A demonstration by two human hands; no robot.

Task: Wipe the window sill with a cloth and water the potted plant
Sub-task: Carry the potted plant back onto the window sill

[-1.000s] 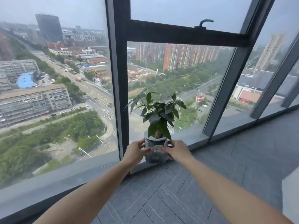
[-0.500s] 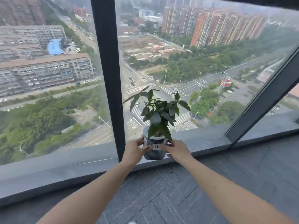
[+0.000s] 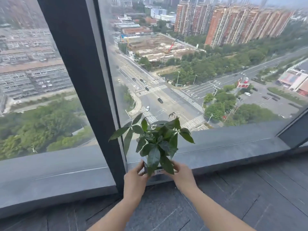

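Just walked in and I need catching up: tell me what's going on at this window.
A person grips the potted plant with both hands, left hand and right hand on opposite sides of its pot. It is at the front edge of the window sill, beside the dark window frame; whether it rests there or is lifted is unclear. Neither wiping nor watering is under way.

The view has swung closer and steeper over the potted plant (image 3: 156, 142), its leaves (image 3: 154, 158) now covering most of the pot (image 3: 156, 177).
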